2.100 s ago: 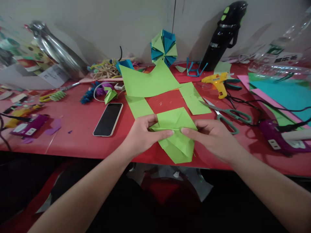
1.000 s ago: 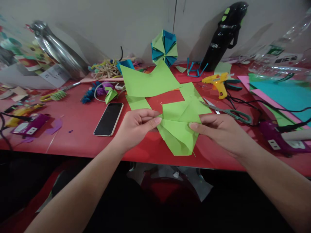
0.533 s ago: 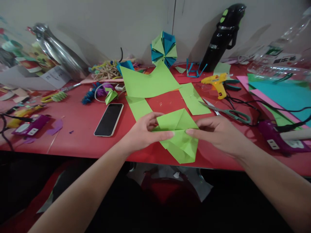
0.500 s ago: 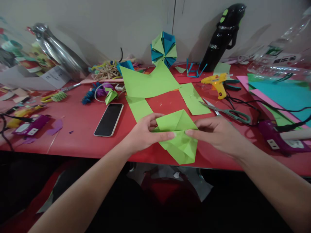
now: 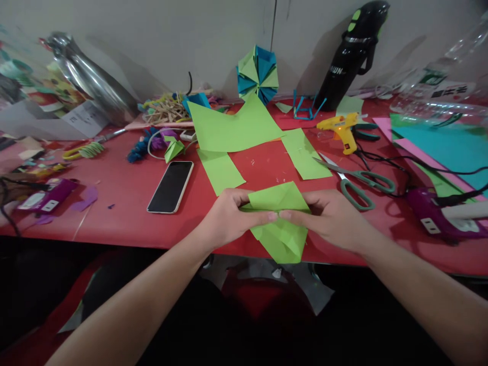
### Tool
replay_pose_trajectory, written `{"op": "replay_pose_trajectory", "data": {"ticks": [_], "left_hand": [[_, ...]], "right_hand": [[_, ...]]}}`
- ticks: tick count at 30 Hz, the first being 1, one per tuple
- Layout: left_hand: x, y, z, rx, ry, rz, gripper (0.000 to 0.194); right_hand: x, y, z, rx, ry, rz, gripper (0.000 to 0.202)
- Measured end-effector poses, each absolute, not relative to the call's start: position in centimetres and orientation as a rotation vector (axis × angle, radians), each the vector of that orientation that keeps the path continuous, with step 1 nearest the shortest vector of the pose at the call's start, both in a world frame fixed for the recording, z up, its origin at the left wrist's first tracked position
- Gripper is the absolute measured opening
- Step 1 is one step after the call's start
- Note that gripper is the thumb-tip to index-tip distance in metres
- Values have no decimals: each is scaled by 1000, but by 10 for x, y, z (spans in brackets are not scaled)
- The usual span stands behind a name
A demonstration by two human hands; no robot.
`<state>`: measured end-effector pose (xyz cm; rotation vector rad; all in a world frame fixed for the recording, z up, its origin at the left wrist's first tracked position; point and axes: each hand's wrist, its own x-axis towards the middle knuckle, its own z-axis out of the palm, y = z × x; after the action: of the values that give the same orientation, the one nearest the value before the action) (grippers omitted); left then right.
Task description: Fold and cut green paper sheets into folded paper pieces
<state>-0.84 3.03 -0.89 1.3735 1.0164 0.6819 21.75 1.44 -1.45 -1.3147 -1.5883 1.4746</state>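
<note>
Between my two hands is a folded sheet of green paper [image 5: 282,239], held over the front edge of the red table. My left hand [image 5: 232,216] grips its left side, thumb on top and fingers behind. From the right, my right hand [image 5: 331,216] pinches it the same way, and the two thumb tips nearly meet at a crease across the middle. The fingers behind the paper are partly hidden. Just beyond lie a green paper strip [image 5: 223,170] on the left, another green strip [image 5: 307,155] on the right and a large green sheet [image 5: 236,129].
A phone [image 5: 170,187] lies left of my hands. On the right are scissors [image 5: 358,178], a yellow glue gun [image 5: 341,129] with cords, and a purple power strip [image 5: 438,216]. A black bottle [image 5: 345,66], a metal jug [image 5: 87,76] and a blue-green paper ornament [image 5: 257,75] stand behind.
My hands and the folded paper have moved slightly down. My right hand has shifted left, bringing the thumbs closer together, and the upper flap looks flatter. More of the scissors' handles shows.
</note>
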Motion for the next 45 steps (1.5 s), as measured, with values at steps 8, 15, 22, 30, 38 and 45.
{"op": "replay_pose_trajectory", "data": {"ticks": [8, 15, 22, 30, 38, 45], "left_hand": [[-16, 35, 7, 1342, 1044, 667, 13], [-22, 39, 10, 1560, 1019, 633, 37], [-29, 42, 13, 1657, 1022, 615, 27], [-29, 42, 13, 1665, 1016, 645, 31], [-33, 44, 23, 1530, 978, 526, 23], [-35, 45, 23, 1309, 916, 494, 14]], "right_hand": [[224, 16, -14, -1367, -1596, 1301, 28], [226, 17, -10, -1372, -1606, 1323, 26], [233, 23, -5, -1332, -1656, 1320, 20], [239, 26, -4, -1289, -1623, 1404, 21], [249, 28, 7, -1267, -1743, 1475, 24], [260, 30, -1, -1289, -1605, 1562, 38]]}}
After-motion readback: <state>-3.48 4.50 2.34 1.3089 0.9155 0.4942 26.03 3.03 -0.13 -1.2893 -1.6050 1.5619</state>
